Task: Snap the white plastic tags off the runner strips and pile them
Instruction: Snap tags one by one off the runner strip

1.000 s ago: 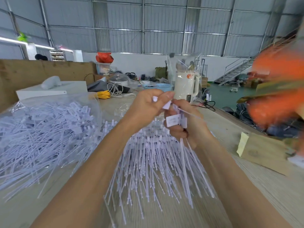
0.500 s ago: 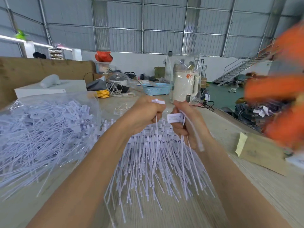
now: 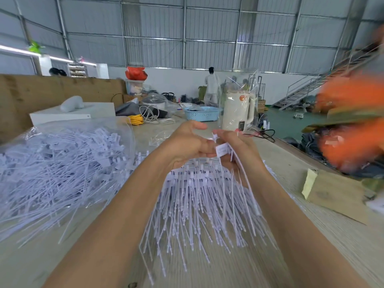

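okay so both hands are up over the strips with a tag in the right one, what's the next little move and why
Probably carry the loose tag pinched in the right hand over to the pile on the left and drop it. It hangs free of the runner strips, and the left hand looks empty.

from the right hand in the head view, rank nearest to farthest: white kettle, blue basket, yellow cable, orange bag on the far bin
1. White kettle: just beyond the right hand, slightly right.
2. Blue basket: behind the hands, a little left.
3. Yellow cable: farther left on the table.
4. Orange bag: far back left, atop the bin.
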